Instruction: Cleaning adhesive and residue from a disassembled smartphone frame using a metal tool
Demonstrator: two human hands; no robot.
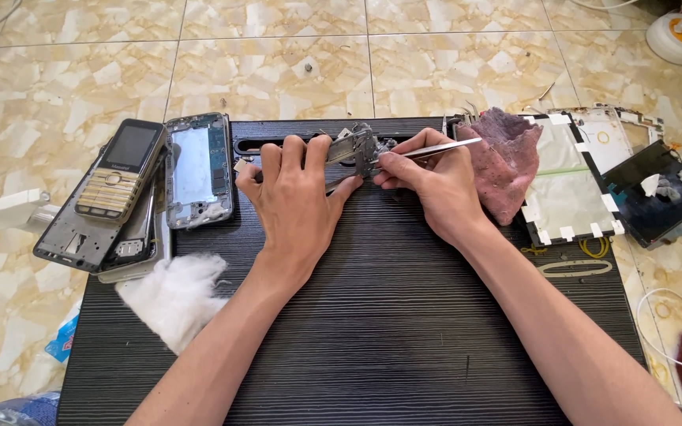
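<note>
My left hand (297, 193) grips a small metal phone frame part (354, 147), held tilted above the black ribbed mat (388, 331). My right hand (428, 177) pinches silver tweezers (440, 147), and their tip meets the part at its right end. Both hands touch each other near the mat's far edge. My fingers hide most of the part.
A gold keypad phone (120, 170) lies on stacked phone housings (197, 170) at left. A white cotton wad (175, 296) sits on the mat's left edge. A pink rag (503, 162), a taped screen panel (566, 189) and a dark board (657, 193) lie at right.
</note>
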